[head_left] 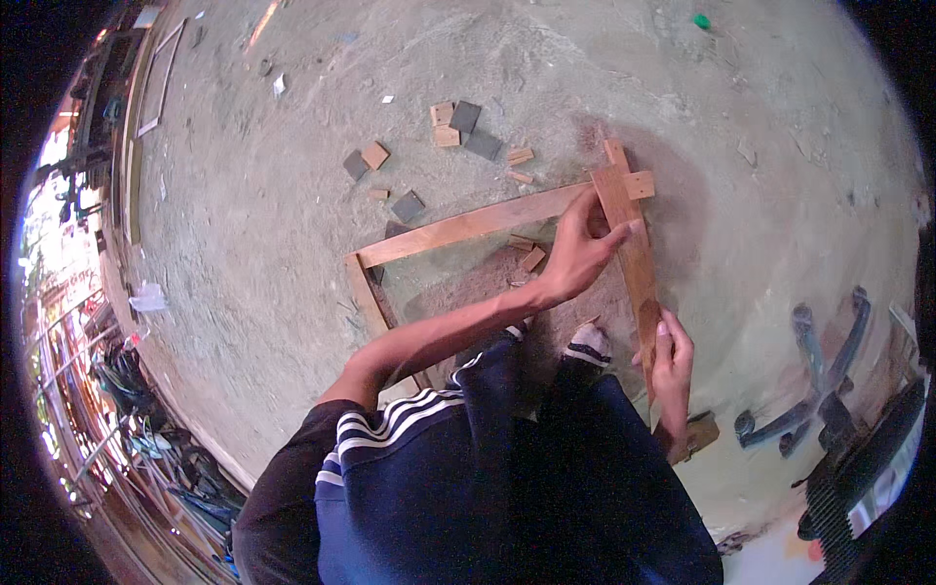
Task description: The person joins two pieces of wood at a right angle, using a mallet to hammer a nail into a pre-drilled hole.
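Note:
A wooden plank (636, 268) slants down the right side of a wooden frame (478, 218) that lies on the floor in front of me. My left hand (582, 249) grips the plank near its far end, thumb across the top face and fingers at the left edge. Closed round the near part of the same plank is my right hand (671, 356), thumb on the left side. At the far right corner, a small wood block (639, 185) sticks out beside the plank. The frame's left bar (369, 294) runs toward me, partly hidden by my left arm.
Several small wood blocks (446, 136) and dark square pieces (482, 145) lie beyond the frame. More wood offcuts (532, 259) lie inside it. A dark wheeled chair base (814, 385) stands at the right. Clutter and rods (107, 390) line the left edge.

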Demonstrator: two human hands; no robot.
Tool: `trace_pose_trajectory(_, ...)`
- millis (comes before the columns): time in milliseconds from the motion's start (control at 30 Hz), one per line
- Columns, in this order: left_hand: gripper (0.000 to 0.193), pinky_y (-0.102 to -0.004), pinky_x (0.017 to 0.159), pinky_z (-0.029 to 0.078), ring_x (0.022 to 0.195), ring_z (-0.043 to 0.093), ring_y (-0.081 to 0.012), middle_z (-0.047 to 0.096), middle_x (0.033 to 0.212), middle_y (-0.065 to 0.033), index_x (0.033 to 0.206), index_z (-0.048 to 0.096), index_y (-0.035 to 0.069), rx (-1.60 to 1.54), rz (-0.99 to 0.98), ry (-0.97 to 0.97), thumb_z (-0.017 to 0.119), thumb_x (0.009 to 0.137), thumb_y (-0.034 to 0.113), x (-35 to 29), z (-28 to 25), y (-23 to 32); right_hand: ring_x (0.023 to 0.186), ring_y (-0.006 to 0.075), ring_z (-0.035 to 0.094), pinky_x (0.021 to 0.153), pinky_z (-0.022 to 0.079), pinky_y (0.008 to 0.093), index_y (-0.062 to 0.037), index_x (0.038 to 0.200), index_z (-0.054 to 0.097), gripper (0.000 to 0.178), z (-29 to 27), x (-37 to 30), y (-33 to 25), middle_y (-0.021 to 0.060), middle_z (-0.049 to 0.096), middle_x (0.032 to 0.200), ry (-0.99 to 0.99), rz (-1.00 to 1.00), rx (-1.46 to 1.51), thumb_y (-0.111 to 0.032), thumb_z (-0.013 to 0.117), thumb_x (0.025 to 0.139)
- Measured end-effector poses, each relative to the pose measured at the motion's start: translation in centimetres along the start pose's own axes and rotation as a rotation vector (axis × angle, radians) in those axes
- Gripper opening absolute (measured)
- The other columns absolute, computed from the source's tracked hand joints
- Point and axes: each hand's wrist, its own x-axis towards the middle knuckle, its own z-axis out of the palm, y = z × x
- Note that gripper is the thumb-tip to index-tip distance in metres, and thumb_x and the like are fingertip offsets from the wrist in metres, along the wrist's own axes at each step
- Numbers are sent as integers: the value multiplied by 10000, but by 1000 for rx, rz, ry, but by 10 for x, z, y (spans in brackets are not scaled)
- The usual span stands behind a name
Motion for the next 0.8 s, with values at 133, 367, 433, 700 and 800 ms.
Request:
trace_pose_trajectory(133, 397, -331, 867, 540, 1022, 642, -161, 700, 1137, -102, 1251, 603, -36, -54, -90, -84, 721, 946, 191, 11, -4, 6, 839, 179, 664, 643, 544, 325, -6, 1427, 500, 486, 15, 0, -20, 128, 641, 1182, -14, 29, 32, -231, 615, 1012)
trace_pose_trajectory(367, 311, -310, 810, 540, 928, 657, -132, 723, 1005, -96, 1156, 638, -61, -98, -115, -10, 718, 929, 137, 19, 1, 17, 1014, 340, 636, 825, 552, 409, -34, 1392, 568, 602, 35, 9, -19, 199, 575, 1250, 336, -729, -826, -21, 750, 819)
trace_pose_trajectory(433, 304, -300, 793, 534, 906, 651, -123, 724, 999, -96, 1130, 649, -65, -142, -52, -26, 729, 924, 144, 24, 2, 8, 1024, 363, 626, 834, 548, 422, -41, 1355, 613, 563, 36, 9, -13, 206, 577, 1240, 334, -693, -796, 0, 746, 810)
trace_pose_trajectory(700, 282, -294, 797, 535, 905, 651, -121, 720, 1012, -73, 1131, 665, -34, -68, -61, -122, 724, 918, 141, 28, 8, 7, 1057, 376, 673, 903, 557, 418, -22, 1233, 693, 418, 25, 18, 8, 207, 675, 1182, 497, -792, -792, 42, 720, 821)
trace_pose_trajectory(800, 274, -297, 805, 536, 913, 653, -128, 716, 1014, -76, 1136, 666, -27, -52, -3, -68, 712, 919, 134, 22, -1, -7, 1062, 368, 692, 885, 576, 411, -17, 1200, 710, 339, 22, 22, 13, 238, 673, 1218, 528, -766, -836, -33, 749, 864)
